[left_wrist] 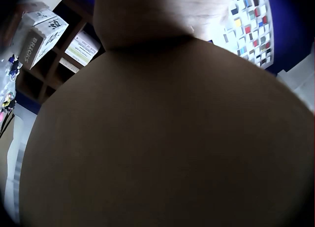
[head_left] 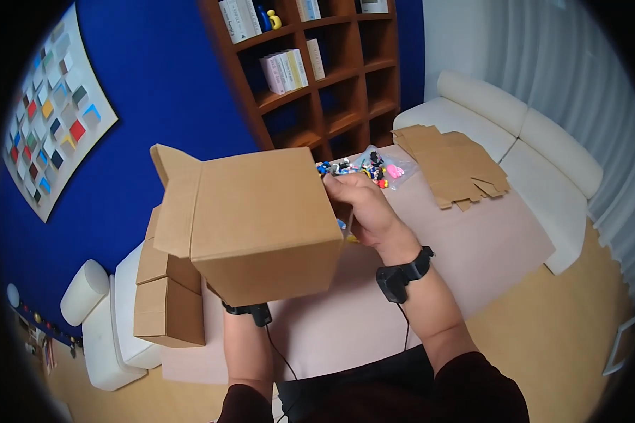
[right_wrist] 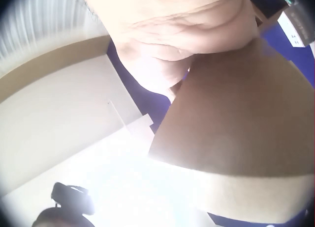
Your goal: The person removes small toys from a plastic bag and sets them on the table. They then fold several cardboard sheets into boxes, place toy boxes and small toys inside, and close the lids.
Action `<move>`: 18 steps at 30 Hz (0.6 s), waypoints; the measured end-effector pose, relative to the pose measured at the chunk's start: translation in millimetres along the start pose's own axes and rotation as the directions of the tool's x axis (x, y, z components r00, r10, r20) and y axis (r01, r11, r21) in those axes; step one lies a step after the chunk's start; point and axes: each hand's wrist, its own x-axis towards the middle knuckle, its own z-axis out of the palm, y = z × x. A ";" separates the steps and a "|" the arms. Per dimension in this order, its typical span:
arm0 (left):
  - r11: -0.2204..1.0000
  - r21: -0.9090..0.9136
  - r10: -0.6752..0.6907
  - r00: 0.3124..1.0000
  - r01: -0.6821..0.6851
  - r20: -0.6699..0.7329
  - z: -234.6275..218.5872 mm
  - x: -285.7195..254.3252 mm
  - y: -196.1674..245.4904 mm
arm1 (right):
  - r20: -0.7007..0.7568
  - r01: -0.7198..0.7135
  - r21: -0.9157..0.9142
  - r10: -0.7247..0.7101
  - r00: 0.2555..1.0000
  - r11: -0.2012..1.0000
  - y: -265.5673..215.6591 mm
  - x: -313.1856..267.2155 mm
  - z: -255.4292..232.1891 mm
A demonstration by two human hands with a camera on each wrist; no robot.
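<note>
A brown cardboard box (head_left: 264, 201) is held up over the table in the head view, tilted, with one flap (head_left: 176, 169) sticking out at its left end. My right hand (head_left: 370, 208) grips the box at its right end, the thumb along the upper edge; the right wrist view shows the palm close against a cardboard panel (right_wrist: 236, 118). In the head view the box hides my left hand. Its palm (left_wrist: 152, 17) rests against the cardboard in the left wrist view, while the fingers are hidden behind the box.
Small colourful toy figures (head_left: 381, 169) lie with a clear plastic bag on the pink table (head_left: 444, 247). Flattened cardboard (head_left: 458, 166) lies at the table's far right. Another cardboard box (head_left: 166, 310) stands at the left. White sofas (head_left: 564, 158) and a bookshelf (head_left: 331, 77) surround the table.
</note>
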 end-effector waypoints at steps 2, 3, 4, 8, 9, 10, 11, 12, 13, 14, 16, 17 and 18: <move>1.000 -0.014 -0.012 1.000 0.012 -0.005 -2.4 1.1 -5.6 | 0.053 -0.022 0.006 0.022 0.998 1.000 -0.1 0.9 -4.4; 1.000 -0.019 -0.020 1.000 0.019 -0.008 -3.3 0.5 -10.0 | 0.077 -0.032 0.005 0.032 0.997 0.999 -1.9 0.2 -8.7; 1.000 -0.022 -0.019 1.000 0.018 -0.007 -3.5 1.4 -12.6 | 0.180 -0.040 0.050 0.031 0.983 0.998 -1.7 2.0 -16.8; 0.999 -0.034 -0.003 1.000 0.003 -0.008 -6.3 7.5 -10.2 | 0.179 -0.069 0.131 0.045 0.983 0.989 6.4 3.3 -16.9; 0.999 -0.035 -0.001 1.000 0.000 -0.010 -7.9 6.8 -10.2 | 0.184 -0.083 0.139 0.056 0.981 0.987 8.2 2.9 -15.9; 0.999 -0.037 0.007 1.000 -0.008 -0.008 -8.8 8.4 -8.6 | 0.192 -0.097 0.146 0.068 0.979 0.984 10.4 3.0 -14.3; 0.999 -0.042 0.015 1.000 -0.016 -0.009 -10.4 8.4 -7.8 | 0.202 -0.112 0.153 0.080 0.976 0.982 11.9 3.2 -13.6; 0.999 -0.044 0.026 1.000 -0.026 -0.009 -12.1 8.7 -5.3 | 0.251 -0.124 0.158 0.082 0.965 0.980 9.0 1.9 -13.6; 0.998 -0.048 0.035 0.999 -0.035 -0.008 -14.1 8.1 -2.0 | 0.248 -0.127 0.142 0.088 0.965 0.982 8.8 0.7 -14.1; 0.997 -0.056 0.045 0.999 -0.046 -0.007 -16.0 7.7 0.7 | 0.248 -0.128 0.125 0.094 0.964 0.984 8.4 0.7 -14.9; 0.996 -0.066 0.065 0.998 -0.065 -0.008 -18.6 9.2 4.9 | 0.254 -0.132 0.092 0.105 0.962 0.987 5.7 -0.8 -7.8; 0.995 -0.067 0.074 0.997 -0.074 -0.007 -19.8 9.4 6.0 | 0.227 -0.105 0.043 0.093 0.969 0.994 0.7 -3.1 -4.2; 0.994 -0.069 0.083 0.997 -0.083 -0.003 -19.6 10.2 7.7 | 0.200 -0.078 -0.007 0.078 0.977 0.997 -6.0 -6.6 -0.2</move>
